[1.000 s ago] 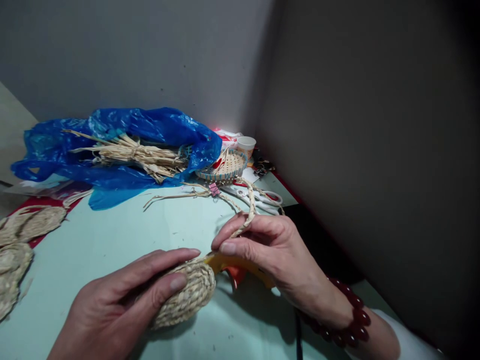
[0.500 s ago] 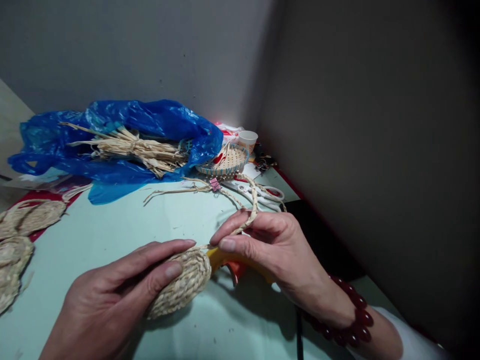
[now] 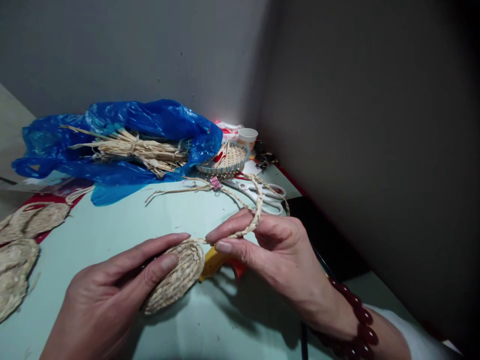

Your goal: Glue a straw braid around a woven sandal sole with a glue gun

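Observation:
A coiled oval of braided straw (image 3: 176, 277) is tilted up off the table in my left hand (image 3: 123, 285), its thumb on the near face and its fingers along the top edge. From the coil's upper edge a straw braid (image 3: 258, 200) runs to my right hand (image 3: 270, 250), where thumb and forefinger pinch it close to the coil. The loose part of the braid arches up over the right hand and back toward the scissors. A yellow and orange tool (image 3: 215, 262), perhaps a glue gun, lies under the right hand, partly hidden.
A blue plastic bag (image 3: 157, 115) holds a bundle of dry straw (image 3: 135, 147). Behind my hands lie white scissors (image 3: 247, 187), a pink binder clip (image 3: 215, 183) on thin strands, a woven basket (image 3: 234, 157) and a paper cup (image 3: 248, 136). Woven straw pieces (image 3: 17, 270) sit at left.
Both hands and the coil have shifted slightly left, with the coil turned a little more upright. The yellow tool shows less beneath my right hand. Both grips stay the same.

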`<state>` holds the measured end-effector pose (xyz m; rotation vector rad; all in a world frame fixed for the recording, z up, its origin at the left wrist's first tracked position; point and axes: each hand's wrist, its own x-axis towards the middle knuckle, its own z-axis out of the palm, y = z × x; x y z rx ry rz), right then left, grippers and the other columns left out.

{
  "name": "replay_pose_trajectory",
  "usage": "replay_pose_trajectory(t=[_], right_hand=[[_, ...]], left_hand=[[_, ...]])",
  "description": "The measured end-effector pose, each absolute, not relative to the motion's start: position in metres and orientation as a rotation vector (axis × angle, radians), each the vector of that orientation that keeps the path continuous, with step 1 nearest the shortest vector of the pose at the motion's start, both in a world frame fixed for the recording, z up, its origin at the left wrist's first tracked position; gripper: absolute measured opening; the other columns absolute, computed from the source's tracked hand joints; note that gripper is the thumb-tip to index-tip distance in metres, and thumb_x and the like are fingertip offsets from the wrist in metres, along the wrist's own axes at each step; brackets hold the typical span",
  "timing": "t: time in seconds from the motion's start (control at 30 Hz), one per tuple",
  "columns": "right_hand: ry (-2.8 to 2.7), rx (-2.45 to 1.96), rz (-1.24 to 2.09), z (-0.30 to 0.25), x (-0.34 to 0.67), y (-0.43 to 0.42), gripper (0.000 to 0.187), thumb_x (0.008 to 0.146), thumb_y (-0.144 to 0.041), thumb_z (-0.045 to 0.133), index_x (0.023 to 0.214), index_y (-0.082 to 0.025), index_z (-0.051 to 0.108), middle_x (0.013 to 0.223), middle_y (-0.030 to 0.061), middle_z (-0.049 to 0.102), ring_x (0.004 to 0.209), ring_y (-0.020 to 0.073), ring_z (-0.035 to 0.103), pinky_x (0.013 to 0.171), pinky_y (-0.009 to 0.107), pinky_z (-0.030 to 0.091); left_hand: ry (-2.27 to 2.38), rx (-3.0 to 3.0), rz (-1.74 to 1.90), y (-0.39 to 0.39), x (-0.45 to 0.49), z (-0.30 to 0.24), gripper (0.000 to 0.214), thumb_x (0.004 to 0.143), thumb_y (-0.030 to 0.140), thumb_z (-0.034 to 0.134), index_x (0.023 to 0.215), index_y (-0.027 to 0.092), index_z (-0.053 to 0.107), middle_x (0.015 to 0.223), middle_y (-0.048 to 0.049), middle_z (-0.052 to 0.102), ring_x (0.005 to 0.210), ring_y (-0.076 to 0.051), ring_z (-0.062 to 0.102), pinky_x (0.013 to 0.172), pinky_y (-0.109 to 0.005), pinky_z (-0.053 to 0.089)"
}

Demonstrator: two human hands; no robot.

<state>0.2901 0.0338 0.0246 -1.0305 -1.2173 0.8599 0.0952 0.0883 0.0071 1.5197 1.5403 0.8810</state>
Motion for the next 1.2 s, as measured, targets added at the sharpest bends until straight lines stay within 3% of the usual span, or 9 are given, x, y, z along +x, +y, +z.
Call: replay_pose_trajectory(t=[0.13, 0.3, 0.5, 0.7, 0.97, 1.2], right_hand=[[-1.286, -1.046, 0.738, 0.024, 0.29, 0.034, 0.009, 0.08, -0.01, 0.076, 0.079, -0.017, 0.079, 0.073, 0.0001, 0.076, 0.075, 0.0152, 0.072, 0.073, 0.025, 0.058], [-1.351, -1.033, 0.588, 0.022, 0.288, 0.033, 0.01, 0.08, -0.008, 0.076, 0.081, -0.018, 0.079, 0.075, 0.001, 0.078, 0.071, 0.0143, 0.07, 0.071, 0.025, 0.057], [-1.376, -1.006, 0.466, 0.02, 0.286, 0.032, 0.011, 0.079, -0.006, 0.076, 0.082, -0.015, 0.079, 0.077, 0.0026, 0.079, 0.072, 0.014, 0.071, 0.073, 0.025, 0.055], [-1.38, -1.005, 0.446, 0.019, 0.286, 0.031, 0.012, 0.079, -0.007, 0.076, 0.082, -0.019, 0.079, 0.077, 0.0016, 0.079, 0.071, 0.0152, 0.071, 0.072, 0.027, 0.057], [-1.463, -0.956, 0.375, 0.018, 0.286, 0.032, 0.013, 0.08, -0.003, 0.072, 0.08, -0.015, 0.077, 0.074, 0.0053, 0.079, 0.071, 0.0159, 0.072, 0.073, 0.028, 0.055], [-1.652, -0.921, 0.232, 0.017, 0.289, 0.031, 0.019, 0.084, -0.003, 0.061, 0.086, -0.017, 0.074, 0.08, 0.0047, 0.081, 0.076, 0.0177, 0.074, 0.079, 0.036, 0.053]], left_hand=[[1.545, 1.474, 0.9, 0.084, 0.1, 0.015, 0.038, 0.055, 0.063, 0.081, 0.082, 0.036, 0.082, 0.084, 0.0049, 0.083, 0.087, -0.024, 0.077, 0.079, -0.026, 0.06], [1.457, 1.44, 0.851, 0.086, 0.095, 0.013, 0.037, 0.057, 0.059, 0.083, 0.085, 0.035, 0.083, 0.089, 0.0029, 0.083, 0.087, -0.025, 0.077, 0.077, -0.026, 0.061], [1.408, 1.399, 0.846, 0.091, 0.091, 0.007, 0.036, 0.056, 0.054, 0.086, 0.087, 0.036, 0.083, 0.093, 0.0042, 0.083, 0.087, -0.021, 0.077, 0.073, -0.016, 0.059], [1.419, 1.376, 0.877, 0.092, 0.094, 0.007, 0.031, 0.059, 0.055, 0.084, 0.085, 0.037, 0.083, 0.091, 0.0036, 0.083, 0.084, -0.02, 0.078, 0.069, -0.015, 0.059], [1.409, 1.369, 0.863, 0.094, 0.096, 0.011, 0.033, 0.057, 0.055, 0.084, 0.083, 0.036, 0.083, 0.092, 0.0019, 0.083, 0.084, -0.022, 0.078, 0.069, -0.018, 0.061], [1.399, 1.355, 0.866, 0.092, 0.095, 0.013, 0.036, 0.058, 0.056, 0.084, 0.086, 0.034, 0.083, 0.098, 0.0006, 0.082, 0.089, -0.024, 0.078, 0.072, -0.019, 0.061]])
